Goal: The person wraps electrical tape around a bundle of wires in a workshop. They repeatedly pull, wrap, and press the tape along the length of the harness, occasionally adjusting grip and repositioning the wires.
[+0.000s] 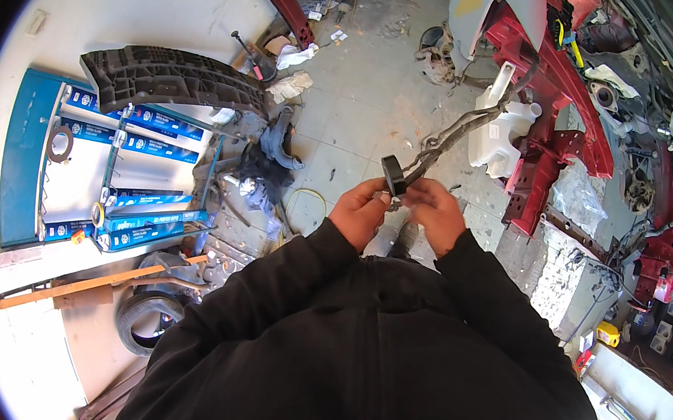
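In front of my body a dark, wrapped wiring harness (449, 136) runs from my hands up to the red car body front. My left hand (359, 214) is closed, thumb and fingers pinching the near end of the harness, where small connector-like pieces show. My right hand (437, 216) is closed beside it, with fingers curled on the harness just right of the left hand's grip. A black roll of tape (394, 174) stands on edge between the two hands, touching the harness. Fingertips of the right hand are partly hidden.
At right stands the red car body front (540, 164), with a white plastic reservoir (503, 136) and clear plastic sheeting (580, 194) by it. Left are a rack of blue boxes (163, 148), a black plastic liner (176, 77) and a tyre (146, 321). Scraps lie on the tiled floor (348, 119).
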`<state>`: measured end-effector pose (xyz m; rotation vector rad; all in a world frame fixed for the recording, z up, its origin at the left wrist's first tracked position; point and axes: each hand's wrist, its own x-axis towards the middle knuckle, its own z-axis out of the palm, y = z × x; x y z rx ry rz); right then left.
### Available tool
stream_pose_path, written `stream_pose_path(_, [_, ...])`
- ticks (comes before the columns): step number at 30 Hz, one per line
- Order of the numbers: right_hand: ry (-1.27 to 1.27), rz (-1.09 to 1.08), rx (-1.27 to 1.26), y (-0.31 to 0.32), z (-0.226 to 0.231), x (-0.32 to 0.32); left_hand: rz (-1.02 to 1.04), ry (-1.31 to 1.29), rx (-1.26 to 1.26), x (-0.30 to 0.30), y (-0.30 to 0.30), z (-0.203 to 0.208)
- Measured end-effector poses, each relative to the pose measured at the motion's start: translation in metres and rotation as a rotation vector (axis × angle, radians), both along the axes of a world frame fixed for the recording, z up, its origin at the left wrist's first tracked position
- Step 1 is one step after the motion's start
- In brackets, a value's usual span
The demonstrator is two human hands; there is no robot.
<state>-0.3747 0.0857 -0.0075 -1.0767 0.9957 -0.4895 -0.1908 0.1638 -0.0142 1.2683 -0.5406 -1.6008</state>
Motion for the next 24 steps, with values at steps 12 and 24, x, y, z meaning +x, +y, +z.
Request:
stream_pose_path(12, [0.211, 0.172, -0.450, -0.002, 0.030, -0.028, -0.152, -0.835, -0.448, 0.013, -0.008, -0.009])
stream_pose_path(24, [-0.045, 0.068, 0.279, 0.008, -0.012, -0.016, -0.225, -0.488, -0.213, -0.002, -0.011, 0.001])
